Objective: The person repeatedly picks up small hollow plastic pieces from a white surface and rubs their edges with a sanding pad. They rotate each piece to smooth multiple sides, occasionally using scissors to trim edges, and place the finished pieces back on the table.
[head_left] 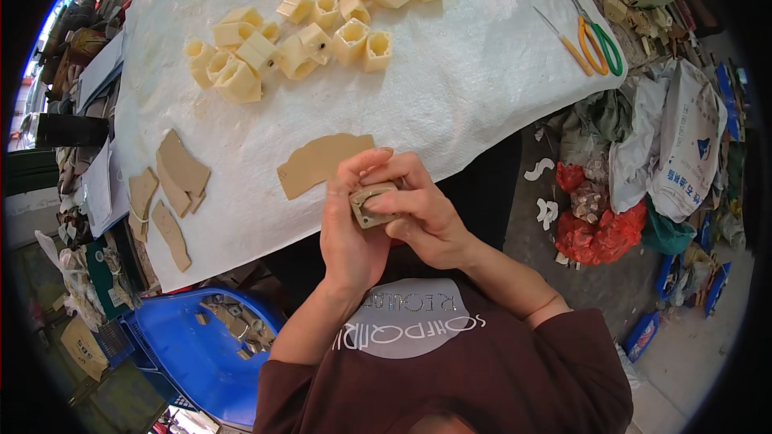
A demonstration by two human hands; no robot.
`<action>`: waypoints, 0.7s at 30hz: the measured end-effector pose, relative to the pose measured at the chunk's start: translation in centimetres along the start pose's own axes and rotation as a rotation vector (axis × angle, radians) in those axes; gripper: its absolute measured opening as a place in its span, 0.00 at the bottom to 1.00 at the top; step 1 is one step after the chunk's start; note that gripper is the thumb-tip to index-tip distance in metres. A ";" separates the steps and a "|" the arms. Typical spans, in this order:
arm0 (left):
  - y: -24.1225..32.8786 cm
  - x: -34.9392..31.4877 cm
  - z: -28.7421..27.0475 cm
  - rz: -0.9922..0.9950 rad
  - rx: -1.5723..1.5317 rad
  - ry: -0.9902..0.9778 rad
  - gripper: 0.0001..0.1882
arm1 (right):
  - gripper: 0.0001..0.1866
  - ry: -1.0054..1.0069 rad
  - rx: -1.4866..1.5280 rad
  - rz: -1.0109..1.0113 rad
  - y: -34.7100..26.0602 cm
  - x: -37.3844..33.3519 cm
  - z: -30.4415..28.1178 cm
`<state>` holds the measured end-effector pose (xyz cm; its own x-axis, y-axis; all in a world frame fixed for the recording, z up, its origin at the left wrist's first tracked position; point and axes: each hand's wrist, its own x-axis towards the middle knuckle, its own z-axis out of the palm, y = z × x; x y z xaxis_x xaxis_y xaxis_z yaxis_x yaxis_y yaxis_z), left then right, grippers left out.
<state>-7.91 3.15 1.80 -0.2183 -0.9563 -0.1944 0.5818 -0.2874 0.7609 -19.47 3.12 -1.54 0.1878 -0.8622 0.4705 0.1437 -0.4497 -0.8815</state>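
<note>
Close to my chest, both hands hold a small hollow block, like a shoe heel with a tan covering (367,215). My left hand (351,237) cups it from the left side, fingers curled around it. My right hand (430,221) grips it from the other side, with a finger pressed at its hollow top. Just beyond my fingers, a flat tan sheet piece with a curved edge (318,163) lies on the white-covered table (450,108). More cut tan pieces (178,167) lie at the left. Farther back sit several pale yellow hollow heel blocks (351,42).
Scissors with orange and green handles (593,48) and a thin pointed tool (567,42) lie at the table's right edge. A blue basin (189,358) holding small tan blocks stands lower left. Red bags (595,237) and a white sack (683,137) are on the right.
</note>
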 end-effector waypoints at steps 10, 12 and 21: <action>0.3 0.1 0.1 0.002 0.035 0.008 0.31 | 0.21 -0.010 -0.211 -0.097 -0.5 0.5 -0.1; 0.3 0.1 0.1 0.000 0.025 0.008 0.30 | 0.19 0.007 -0.241 -0.106 -0.5 0.6 0.0; 0.2 -0.1 0.2 -0.068 0.000 0.110 0.28 | 0.17 -0.062 -0.598 -0.328 0.1 1.0 -0.5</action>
<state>-7.99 3.17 2.08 -0.1703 -0.9346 -0.3124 0.5686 -0.3521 0.7435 -19.73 2.14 -1.21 0.2838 -0.6525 0.7026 -0.3551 -0.7522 -0.5551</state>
